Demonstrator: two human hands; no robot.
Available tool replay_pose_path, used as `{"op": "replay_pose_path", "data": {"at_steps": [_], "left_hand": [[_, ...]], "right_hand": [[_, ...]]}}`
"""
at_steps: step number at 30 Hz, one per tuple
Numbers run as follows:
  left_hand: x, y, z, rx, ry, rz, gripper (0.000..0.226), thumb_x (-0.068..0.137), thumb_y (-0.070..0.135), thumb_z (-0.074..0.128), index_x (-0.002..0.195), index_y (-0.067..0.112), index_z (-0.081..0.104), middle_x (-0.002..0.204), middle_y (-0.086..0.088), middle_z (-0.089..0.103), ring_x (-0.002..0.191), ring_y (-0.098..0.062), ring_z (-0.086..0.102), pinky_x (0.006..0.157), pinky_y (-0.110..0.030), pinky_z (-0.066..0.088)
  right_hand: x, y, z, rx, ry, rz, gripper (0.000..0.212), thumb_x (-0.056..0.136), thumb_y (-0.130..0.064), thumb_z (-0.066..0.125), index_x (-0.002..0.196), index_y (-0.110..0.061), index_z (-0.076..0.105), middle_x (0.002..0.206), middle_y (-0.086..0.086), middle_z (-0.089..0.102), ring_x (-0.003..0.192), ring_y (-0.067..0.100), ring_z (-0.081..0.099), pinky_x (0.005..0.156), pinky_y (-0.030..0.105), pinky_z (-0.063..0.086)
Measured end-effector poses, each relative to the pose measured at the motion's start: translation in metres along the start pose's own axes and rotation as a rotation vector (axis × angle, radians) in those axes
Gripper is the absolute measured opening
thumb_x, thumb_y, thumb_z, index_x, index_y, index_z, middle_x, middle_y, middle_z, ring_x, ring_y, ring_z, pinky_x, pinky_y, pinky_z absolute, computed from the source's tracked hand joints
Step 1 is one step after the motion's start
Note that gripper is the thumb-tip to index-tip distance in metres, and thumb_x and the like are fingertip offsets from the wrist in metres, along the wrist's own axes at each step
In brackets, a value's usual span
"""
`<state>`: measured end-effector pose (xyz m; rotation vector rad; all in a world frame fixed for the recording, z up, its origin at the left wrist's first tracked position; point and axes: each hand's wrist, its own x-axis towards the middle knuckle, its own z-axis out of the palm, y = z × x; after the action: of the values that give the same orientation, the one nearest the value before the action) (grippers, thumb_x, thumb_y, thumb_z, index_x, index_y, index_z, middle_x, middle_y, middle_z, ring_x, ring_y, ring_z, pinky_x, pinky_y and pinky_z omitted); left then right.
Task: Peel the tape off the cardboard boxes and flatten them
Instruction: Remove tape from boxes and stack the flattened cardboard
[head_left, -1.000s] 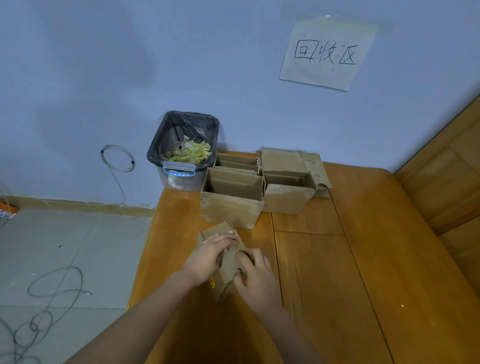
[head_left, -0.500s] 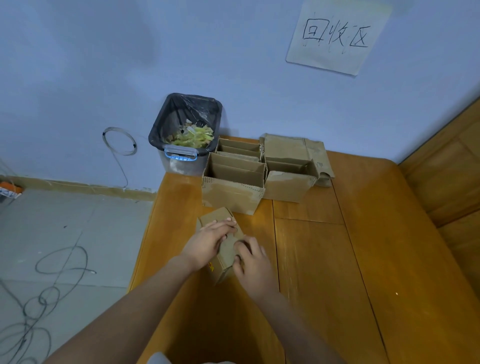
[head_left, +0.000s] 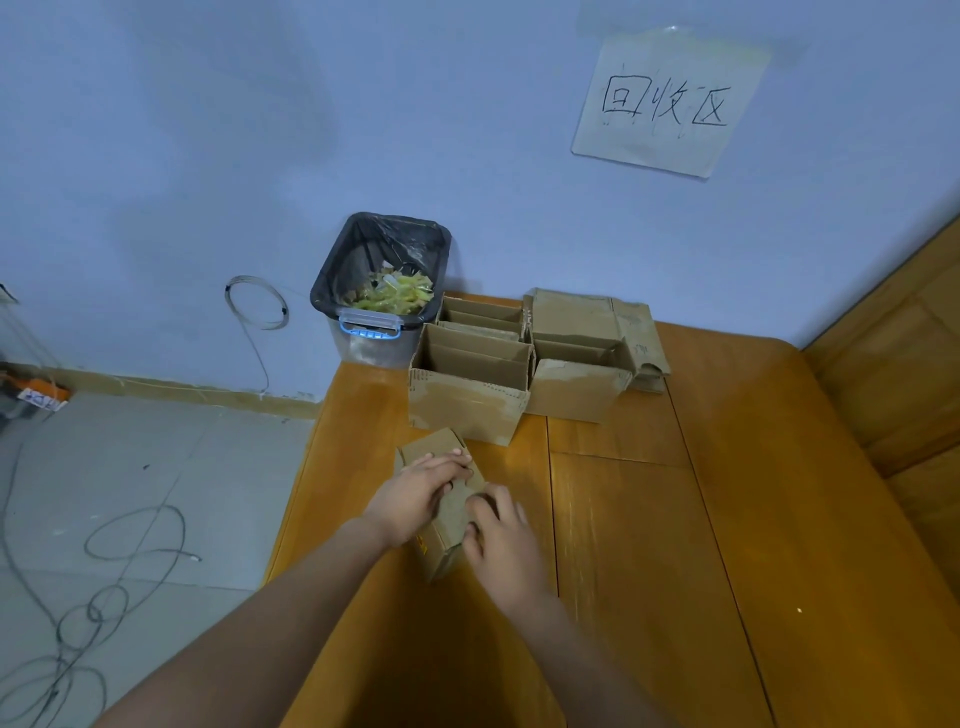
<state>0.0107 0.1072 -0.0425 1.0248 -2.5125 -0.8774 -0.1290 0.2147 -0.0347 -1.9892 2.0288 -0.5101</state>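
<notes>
A small closed cardboard box (head_left: 449, 512) lies tilted on the wooden table (head_left: 649, 545) near its left edge. My left hand (head_left: 415, 493) rests on the box's top with fingers stretched across it. My right hand (head_left: 501, 535) grips the box's right side, fingers curled at its edge. Whether any tape is pinched is hidden by the fingers. Behind it stand three open cardboard boxes: a front one (head_left: 467, 402), one behind it (head_left: 480, 314) and a right one (head_left: 576, 387). Flattened cardboard (head_left: 597, 317) lies at the back.
A bin with a black liner (head_left: 382, 291) holding yellowish tape scraps stands off the table's back left corner. A paper sign (head_left: 667, 101) hangs on the wall. Cables (head_left: 104, 571) lie on the grey floor to the left. A wooden panel (head_left: 909, 364) rises at right.
Both hands stay on the small box with only slight finger shifts. The camera view tilted a little, so the scene sits differently in the frame.
</notes>
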Motion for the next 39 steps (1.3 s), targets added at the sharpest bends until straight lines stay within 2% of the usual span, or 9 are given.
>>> {"op": "replay_pose_path", "data": {"at_steps": [4,8,12,15,23,29,31,35,39], "left_hand": [[0.0,0.002,0.0,0.013,-0.011,-0.009,0.038,0.101,0.001,0.037,0.133,0.011,0.056,0.148,0.002,0.045,0.142,-0.011,0.032,0.121,-0.031,0.015],[0.002,0.003,-0.001,0.025,-0.01,-0.01,0.039,0.1,0.0,0.039,0.133,0.012,0.056,0.147,0.001,0.046,0.141,-0.012,0.034,0.12,-0.033,0.019],[0.005,0.004,-0.002,-0.001,0.003,-0.028,0.038,0.101,0.001,0.037,0.132,0.009,0.057,0.147,-0.002,0.046,0.142,-0.014,0.034,0.12,-0.033,0.018],[0.005,0.004,-0.002,-0.021,0.01,-0.031,0.037,0.101,0.001,0.037,0.13,0.008,0.058,0.146,-0.003,0.047,0.142,-0.015,0.034,0.12,-0.031,0.017],[0.005,0.006,-0.001,-0.06,0.005,-0.027,0.035,0.101,0.002,0.04,0.13,0.008,0.058,0.145,-0.002,0.048,0.141,-0.014,0.035,0.119,-0.033,0.018],[0.006,0.005,0.0,-0.042,0.01,-0.021,0.036,0.102,0.001,0.038,0.132,0.006,0.057,0.147,-0.004,0.047,0.142,-0.014,0.033,0.12,-0.034,0.016],[0.006,0.004,0.0,-0.04,0.012,-0.016,0.037,0.102,0.001,0.037,0.132,0.007,0.056,0.147,-0.002,0.046,0.143,-0.013,0.032,0.12,-0.03,0.014],[0.007,0.001,0.002,-0.024,0.012,-0.009,0.038,0.102,0.001,0.037,0.133,0.008,0.056,0.148,-0.001,0.045,0.143,-0.012,0.031,0.12,-0.029,0.014],[0.008,-0.001,0.001,-0.016,0.006,0.004,0.04,0.101,0.001,0.037,0.136,0.01,0.054,0.149,0.0,0.044,0.143,-0.011,0.029,0.121,-0.029,0.013]], "right_hand": [[0.002,0.0,-0.002,-0.017,-0.027,0.009,0.028,0.098,-0.022,0.044,0.124,-0.016,0.053,0.135,0.002,0.038,0.114,0.02,0.044,0.087,0.025,0.041],[-0.002,0.002,0.001,-0.015,-0.036,0.019,0.024,0.098,-0.021,0.043,0.117,-0.013,0.055,0.142,0.003,0.035,0.118,0.019,0.044,0.09,0.023,0.04],[0.003,0.003,-0.004,0.003,-0.02,0.031,0.034,0.098,-0.022,0.043,0.131,-0.017,0.047,0.139,-0.001,0.035,0.113,0.018,0.046,0.087,0.021,0.039],[0.003,0.007,-0.004,-0.021,-0.026,-0.021,0.043,0.099,-0.023,0.043,0.142,-0.023,0.041,0.14,-0.002,0.034,0.117,0.017,0.046,0.092,0.022,0.042],[-0.004,0.015,0.0,0.012,-0.018,-0.024,0.036,0.098,-0.02,0.045,0.134,-0.022,0.052,0.149,-0.002,0.034,0.124,0.016,0.048,0.092,0.023,0.045],[0.004,0.01,-0.003,0.002,0.011,-0.005,0.025,0.098,-0.017,0.047,0.12,-0.015,0.06,0.133,0.001,0.046,0.107,0.019,0.055,0.081,0.021,0.042],[0.007,0.009,-0.005,-0.008,0.014,0.011,0.024,0.099,-0.019,0.047,0.118,-0.017,0.06,0.129,-0.001,0.046,0.106,0.018,0.054,0.086,0.022,0.039],[0.016,0.009,-0.008,-0.047,0.022,0.038,0.02,0.099,-0.026,0.047,0.113,-0.022,0.061,0.123,-0.005,0.045,0.116,0.014,0.043,0.105,0.028,0.028],[0.027,0.008,-0.014,-0.148,-0.024,-0.005,0.023,0.099,-0.028,0.046,0.115,-0.024,0.061,0.131,-0.007,0.042,0.127,0.015,0.033,0.115,0.037,0.016]]}}
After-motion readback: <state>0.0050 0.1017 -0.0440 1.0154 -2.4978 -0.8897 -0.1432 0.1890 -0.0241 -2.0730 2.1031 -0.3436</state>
